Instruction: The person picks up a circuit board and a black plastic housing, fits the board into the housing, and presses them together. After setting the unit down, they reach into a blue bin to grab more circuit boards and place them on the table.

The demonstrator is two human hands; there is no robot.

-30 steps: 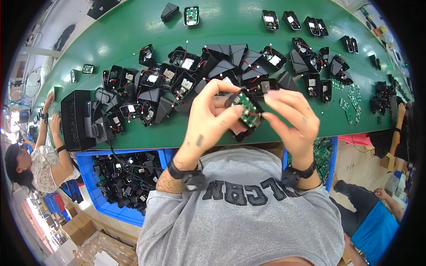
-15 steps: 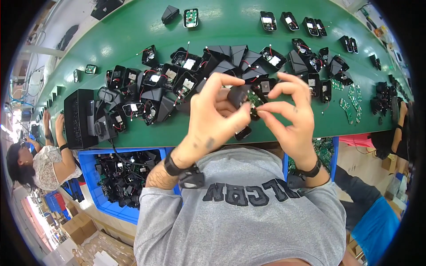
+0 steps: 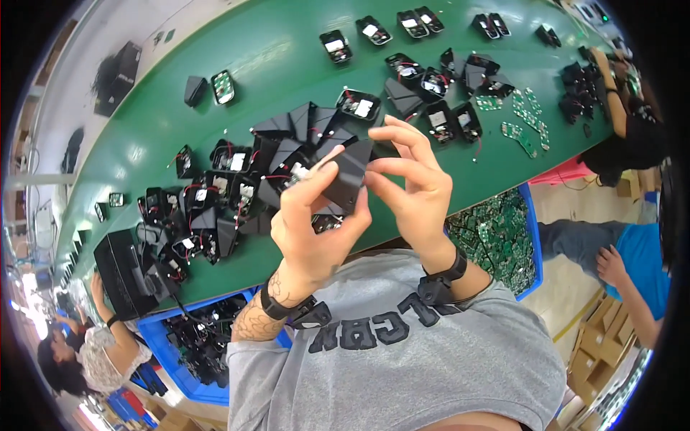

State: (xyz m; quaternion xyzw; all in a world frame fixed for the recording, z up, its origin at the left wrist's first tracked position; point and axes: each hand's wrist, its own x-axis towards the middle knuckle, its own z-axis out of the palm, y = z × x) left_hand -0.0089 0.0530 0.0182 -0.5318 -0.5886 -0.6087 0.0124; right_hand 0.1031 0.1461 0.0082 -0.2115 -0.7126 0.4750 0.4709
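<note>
Left hand (image 3: 309,223) has the black housing (image 3: 350,172) pinched, thumb on the near side, fingers on the far side. Housing's held up over the near edge of the green table (image 3: 284,68), tilted, a smooth black face toward me.

Right hand (image 3: 417,183) is at the housing's right edge, thumb and index tips close together, other fingers spread. Can't tell if it's pinching the rim or something small there.

Past the hands: cluster of black housings, some with red wires sticking out. Housing with green board (image 3: 223,87) sits farther left, a closed-side-up black housing (image 3: 195,91) just beside it. Loose green boards (image 3: 530,118) lie on the right.

Near side, below the table edge: blue bin of boards (image 3: 534,248) right, blue bin of black parts (image 3: 159,345) left. Co-worker in blue top (image 3: 642,258) on the right.
</note>
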